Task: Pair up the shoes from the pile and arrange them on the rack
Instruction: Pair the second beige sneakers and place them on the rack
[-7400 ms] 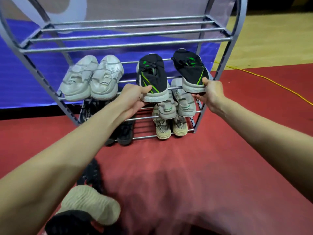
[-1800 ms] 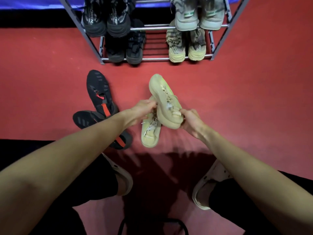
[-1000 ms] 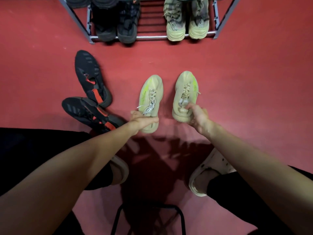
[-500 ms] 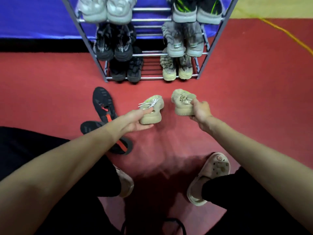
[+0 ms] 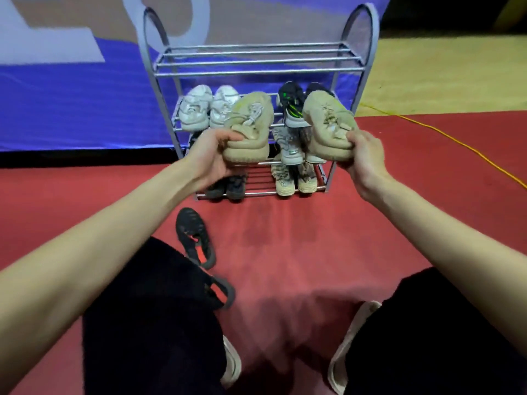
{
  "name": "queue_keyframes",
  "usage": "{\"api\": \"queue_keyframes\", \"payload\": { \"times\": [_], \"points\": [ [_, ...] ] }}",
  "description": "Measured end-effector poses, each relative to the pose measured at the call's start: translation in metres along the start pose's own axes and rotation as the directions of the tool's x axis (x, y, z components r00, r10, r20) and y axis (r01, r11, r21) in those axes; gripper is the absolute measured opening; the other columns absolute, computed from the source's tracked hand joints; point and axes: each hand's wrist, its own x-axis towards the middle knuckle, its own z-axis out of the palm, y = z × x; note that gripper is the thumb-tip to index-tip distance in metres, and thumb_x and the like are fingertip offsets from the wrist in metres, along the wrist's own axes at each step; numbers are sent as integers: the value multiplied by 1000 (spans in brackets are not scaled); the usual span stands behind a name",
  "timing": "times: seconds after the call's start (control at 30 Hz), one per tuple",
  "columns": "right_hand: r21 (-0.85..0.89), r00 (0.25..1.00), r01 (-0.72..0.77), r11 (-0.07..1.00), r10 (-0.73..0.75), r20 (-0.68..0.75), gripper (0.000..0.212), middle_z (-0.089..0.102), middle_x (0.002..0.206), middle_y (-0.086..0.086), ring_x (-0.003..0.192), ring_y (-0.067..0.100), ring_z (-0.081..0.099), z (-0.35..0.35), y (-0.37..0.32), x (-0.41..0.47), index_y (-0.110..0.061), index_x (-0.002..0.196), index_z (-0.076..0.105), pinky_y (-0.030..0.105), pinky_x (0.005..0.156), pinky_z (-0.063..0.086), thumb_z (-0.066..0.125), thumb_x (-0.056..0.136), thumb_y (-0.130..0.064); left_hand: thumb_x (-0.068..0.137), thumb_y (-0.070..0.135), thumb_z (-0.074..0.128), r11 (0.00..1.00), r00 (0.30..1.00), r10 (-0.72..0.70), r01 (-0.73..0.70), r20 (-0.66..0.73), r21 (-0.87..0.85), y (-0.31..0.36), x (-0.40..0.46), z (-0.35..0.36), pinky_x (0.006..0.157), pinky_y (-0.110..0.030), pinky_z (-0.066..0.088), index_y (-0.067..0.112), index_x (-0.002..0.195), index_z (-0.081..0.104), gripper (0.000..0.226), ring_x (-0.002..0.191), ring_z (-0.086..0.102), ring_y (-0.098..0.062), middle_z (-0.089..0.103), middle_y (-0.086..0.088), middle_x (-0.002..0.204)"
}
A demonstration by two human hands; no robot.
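Observation:
I hold a pair of beige sneakers in the air in front of the metal shoe rack (image 5: 256, 71). My left hand (image 5: 211, 155) grips the heel of the left beige sneaker (image 5: 248, 126). My right hand (image 5: 363, 153) grips the heel of the right beige sneaker (image 5: 328, 124). The rack's top shelf is bare. A white pair (image 5: 208, 109) and a black-and-green pair (image 5: 291, 104) sit on the second shelf; lower shelves hold dark and tan pairs, partly hidden behind the held shoes. Two black-and-red sneakers (image 5: 194, 236) lie on the floor by my left knee.
The rack stands on a red floor mat (image 5: 285, 238) against a blue banner (image 5: 71, 104). A yellow cable (image 5: 456, 143) runs across the floor at the right. My knees in dark trousers and light slippers (image 5: 350, 349) fill the foreground.
Both hands have lifted the beige sneakers from low near the floor up to the level of the rack's middle shelves. My view has tilted up, showing the whole rack.

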Motion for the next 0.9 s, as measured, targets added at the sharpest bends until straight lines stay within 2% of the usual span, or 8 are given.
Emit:
{"api": "queue_keyframes", "payload": {
  "times": [0.13, 0.27, 0.43, 0.53, 0.6, 0.73, 0.83, 0.9],
  "points": [
    [52, 998, 57, 997, -58, 15, 11, 63, 91, 10, 87, 24, 57, 3, -16, 27, -17, 75, 62, 40, 78, 46, 51, 74, -19, 88, 10, 39, 997, 997, 77, -78, 14, 14, 22, 16, 11, 61, -26, 51, 16, 96, 60, 23, 65, 64, -17, 66, -1, 84],
    [124, 996, 75, 989, -81, 43, 24, 64, 83, 2, 75, 15, 60, 9, -28, 69, -17, 81, 60, 27, 67, 47, 42, 93, -5, 89, 6, 45, 993, 991, 121, -121, 49, 6, 40, 50, 37, 58, -29, 56, 9, 100, 59, 19, 64, 69, -18, 70, -5, 83],
    [55, 993, 119, 991, -119, 1, 23, 63, 87, 2, 89, 22, 58, 14, -30, 140, -18, 80, 59, 39, 84, 45, 41, 93, -10, 88, 1, 55, 990, 990, 143, -143, 4, 11, 60, 116, 67, 77, -44, 59, -7, 124, 51, 38, 95, 66, -32, 64, -24, 115],
    [15, 988, 149, 989, -149, -39, 21, 62, 89, 8, 92, 24, 56, 18, -33, 184, -15, 82, 59, 43, 84, 48, 41, 90, -11, 90, -1, 54, 983, 985, 172, -173, 7, 67, 70, 155, 82, 81, -48, 56, -3, 119, 52, 29, 88, 65, -29, 65, -19, 103],
    [-11, 987, 156, 988, -156, -42, 21, 62, 92, 12, 86, 22, 58, 21, -37, 207, -10, 89, 61, 35, 75, 50, 41, 84, -14, 90, -2, 53, 980, 985, 174, -174, 13, 93, 75, 177, 88, 88, -52, 53, 1, 118, 53, 27, 88, 65, -29, 65, -16, 99],
    [17, 993, 77, 997, -75, -94, 27, 51, 65, 2, 34, 0, 46, 29, -44, 250, -16, 71, 55, 13, 35, 32, 37, 88, -5, 90, -3, 52, 976, 984, 180, -176, -20, 129, 82, 208, 91, 80, -48, 56, -5, 119, 53, 29, 89, 65, -31, 63, -21, 106],
    [12, 991, 52, 999, -50, -123, 30, 51, 51, -5, 29, -1, 41, 31, -44, 274, -17, 70, 53, 12, 34, 29, 36, 90, -4, 90, -4, 53, 978, 985, 172, -169, -20, 126, 82, 225, 93, 74, -45, 58, -6, 117, 54, 28, 84, 66, -29, 65, -19, 101],
    [9, 991, 50, 999, -48, -122, 30, 55, 52, -5, 39, 3, 48, 34, -44, 285, -17, 69, 54, 11, 34, 30, 36, 91, -6, 90, -3, 53, 984, 988, 153, -151, -5, 97, 82, 234, 93, 75, -46, 57, -3, 113, 55, 23, 84, 66, -28, 65, -17, 97]
  ]
}}
